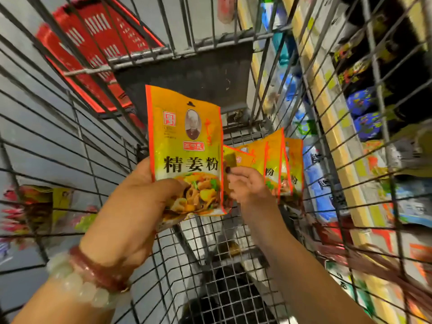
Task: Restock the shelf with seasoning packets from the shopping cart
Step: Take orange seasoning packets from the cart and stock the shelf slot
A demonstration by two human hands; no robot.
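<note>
While you look down into the wire shopping cart, its mesh floor below your hands shows bare, and the seasoning packets you can see are all up in your grasp. Your left hand grips one yellow packet with an orange border, thumb curled over its lower front and fingers behind it, so it stands upright facing you above the middle of the cart. Your right hand holds a fan of further packets of the same design just to the right of the first, its fingers curled round their lower left edges; how many there are you cannot tell, though at least three overlap. The front packet reads 精姜粉 in large dark characters, above a picture of a cooked dish, with a small oval portrait and a red logo near its top; the smaller print is too blurred to read. On your left wrist sit a reddish bracelet and a pale beaded bracelet. Outside the cart, a red plastic basket lies beyond its far left side, and shelves of packaged goods run along the right.
</note>
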